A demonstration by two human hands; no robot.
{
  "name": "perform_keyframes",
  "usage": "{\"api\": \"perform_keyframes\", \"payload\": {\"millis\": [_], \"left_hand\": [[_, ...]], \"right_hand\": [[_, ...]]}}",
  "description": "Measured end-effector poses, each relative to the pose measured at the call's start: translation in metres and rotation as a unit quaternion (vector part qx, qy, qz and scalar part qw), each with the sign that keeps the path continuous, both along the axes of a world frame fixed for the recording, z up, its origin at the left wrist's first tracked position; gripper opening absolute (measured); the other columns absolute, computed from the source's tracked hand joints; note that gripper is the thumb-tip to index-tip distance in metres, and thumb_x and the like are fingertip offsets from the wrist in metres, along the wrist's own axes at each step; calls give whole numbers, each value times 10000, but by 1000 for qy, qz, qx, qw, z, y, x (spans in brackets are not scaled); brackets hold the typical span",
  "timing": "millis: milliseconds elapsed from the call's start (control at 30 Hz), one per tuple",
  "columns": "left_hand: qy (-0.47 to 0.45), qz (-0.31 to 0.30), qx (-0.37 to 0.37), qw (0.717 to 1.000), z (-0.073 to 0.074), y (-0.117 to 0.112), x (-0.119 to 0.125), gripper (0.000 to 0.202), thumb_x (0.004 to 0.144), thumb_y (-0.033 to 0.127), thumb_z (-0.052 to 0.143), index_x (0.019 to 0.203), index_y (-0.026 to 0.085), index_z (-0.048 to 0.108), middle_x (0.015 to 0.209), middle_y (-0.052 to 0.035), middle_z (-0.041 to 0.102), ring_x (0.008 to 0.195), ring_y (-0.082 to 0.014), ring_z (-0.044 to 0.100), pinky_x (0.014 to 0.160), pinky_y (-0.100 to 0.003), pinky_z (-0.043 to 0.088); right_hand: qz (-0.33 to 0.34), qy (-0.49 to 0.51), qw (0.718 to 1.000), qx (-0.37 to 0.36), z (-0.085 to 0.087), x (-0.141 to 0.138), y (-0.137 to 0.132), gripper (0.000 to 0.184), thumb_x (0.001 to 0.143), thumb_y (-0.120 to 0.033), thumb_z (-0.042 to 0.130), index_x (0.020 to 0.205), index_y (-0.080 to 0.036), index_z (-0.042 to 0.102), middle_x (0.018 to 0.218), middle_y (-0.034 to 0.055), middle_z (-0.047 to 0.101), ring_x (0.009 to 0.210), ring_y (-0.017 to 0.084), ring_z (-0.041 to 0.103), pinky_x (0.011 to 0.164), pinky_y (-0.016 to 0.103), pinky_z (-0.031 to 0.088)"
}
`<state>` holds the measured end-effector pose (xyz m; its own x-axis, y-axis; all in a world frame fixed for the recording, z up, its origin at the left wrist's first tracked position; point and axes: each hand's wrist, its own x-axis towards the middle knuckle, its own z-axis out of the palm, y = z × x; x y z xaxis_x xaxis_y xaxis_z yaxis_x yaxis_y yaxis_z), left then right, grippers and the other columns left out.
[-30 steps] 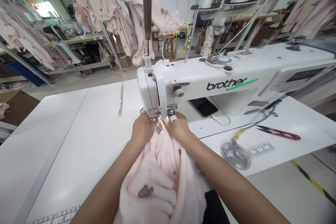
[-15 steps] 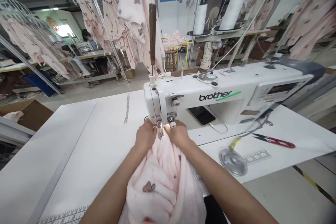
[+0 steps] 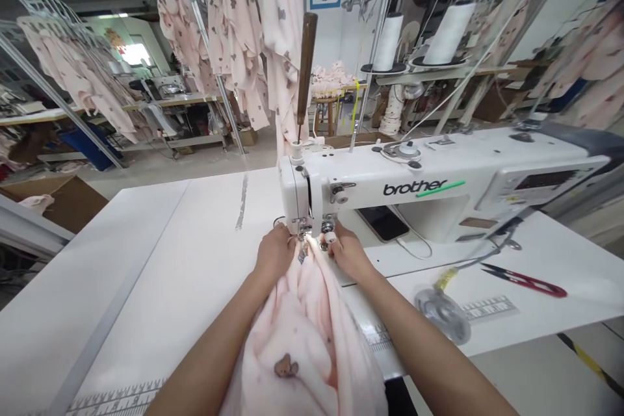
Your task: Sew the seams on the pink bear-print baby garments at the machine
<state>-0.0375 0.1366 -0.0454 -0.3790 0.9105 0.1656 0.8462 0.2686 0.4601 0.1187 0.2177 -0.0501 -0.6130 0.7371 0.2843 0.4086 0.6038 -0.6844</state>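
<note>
Soft pink fabric with a small bear print lies bunched from my lap up to the needle area of the white Brother sewing machine. At the left of the presser foot, my left hand is closed on the fabric's edge. My right hand is to the right of the needle, beside the white knob. Its fingers are curled, and their tips are partly hidden behind the machine head. Whether they pinch anything does not show. A lit spot falls on the fabric under the needle.
On the table are a phone with a cable, red thread snips, a clear round disc and a ruler strip. A wooden-handled screwdriver stands on the machine head. Pink garments hang behind.
The view has shifted so the machine sits farther right. My right hand has moved off the fabric, rightward from the needle. My left hand stays beside the presser foot.
</note>
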Motion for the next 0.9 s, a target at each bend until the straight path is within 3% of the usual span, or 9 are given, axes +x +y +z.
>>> {"api": "perform_keyframes", "payload": {"millis": [567,667,733,800,900], "left_hand": [[-70,-6,-12,997,0,-4,-2,159,750,189,430,820,178,572,888,-49,660,842,-188,602,701,-256,407],[-51,11,-20,998,6,-8,4,181,748,209,434,833,171,590,890,-78,656,853,-224,604,711,-291,412],[-44,23,-31,998,11,-15,8,188,739,223,457,844,163,601,885,-97,654,852,-249,605,714,-316,418],[-50,33,-41,997,15,-28,9,220,701,206,509,894,156,603,923,-113,650,874,-266,598,744,-338,422],[-89,53,-34,994,18,-70,8,351,657,156,546,1006,149,577,967,-116,640,903,-263,579,786,-355,420]], "right_hand": [[0,10,1000,5,-2,-2,0,316,891,-400,188,789,-208,417,594,5,532,543,181,514,555,263,361],[36,12,999,14,1,-1,-3,287,852,-451,327,762,-208,452,602,-3,547,544,179,525,540,256,369],[52,-10,998,24,-1,0,-2,241,773,-442,469,736,-204,479,580,-7,545,546,189,526,533,260,363],[50,-67,996,38,-7,-1,2,207,735,-403,485,670,-206,487,580,-1,552,578,198,531,556,269,361],[103,-92,989,56,-15,-8,3,201,712,-373,459,598,-208,483,585,7,566,618,206,542,582,274,370]]}}
